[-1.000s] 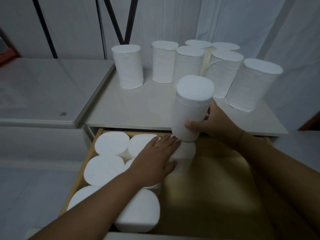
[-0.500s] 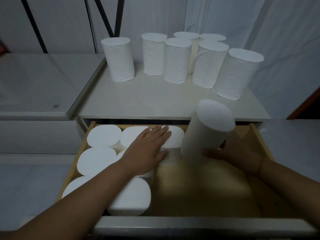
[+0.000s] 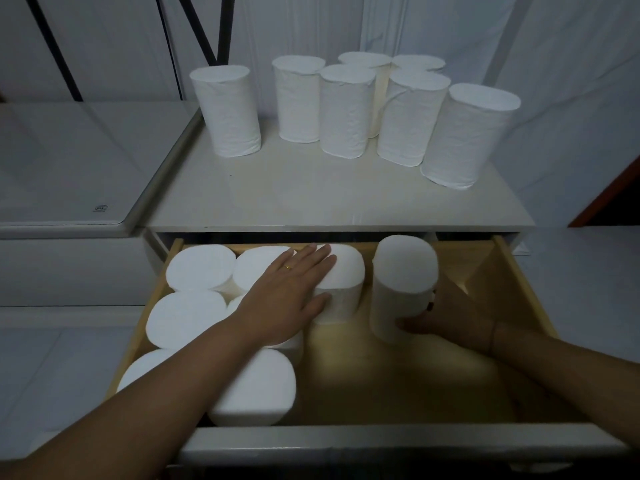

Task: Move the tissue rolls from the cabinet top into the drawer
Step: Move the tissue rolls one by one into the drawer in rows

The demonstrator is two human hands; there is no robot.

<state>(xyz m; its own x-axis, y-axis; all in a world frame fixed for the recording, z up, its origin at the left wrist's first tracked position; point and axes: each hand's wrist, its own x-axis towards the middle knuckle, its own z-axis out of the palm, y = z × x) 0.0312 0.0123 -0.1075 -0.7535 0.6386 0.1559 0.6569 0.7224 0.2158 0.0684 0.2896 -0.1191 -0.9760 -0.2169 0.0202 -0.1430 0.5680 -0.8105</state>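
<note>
Several white tissue rolls [image 3: 346, 109] stand upright along the back of the white cabinet top [image 3: 311, 199]. Below it the wooden drawer [image 3: 512, 289] is pulled out, with several rolls [image 3: 197, 268] packed upright in its left half. My right hand [image 3: 453, 317] grips one roll [image 3: 403, 285] low on its side; the roll stands upright in the middle of the drawer. My left hand [image 3: 291, 292] lies flat with straight fingers on top of the packed rolls, its thumb against the side of the roll [image 3: 346, 271] next to the held one.
A white glass-topped unit [image 3: 79, 161] adjoins the cabinet on the left. The drawer's right half shows bare wooden floor [image 3: 415, 375]. White sheeting hangs behind the cabinet. The drawer's grey front panel [image 3: 381, 445] crosses the bottom of the view.
My right hand has carried the roll from the cabinet top down into the drawer and brought it upright beside the packed rolls. My left hand has stayed flat on the rolls.
</note>
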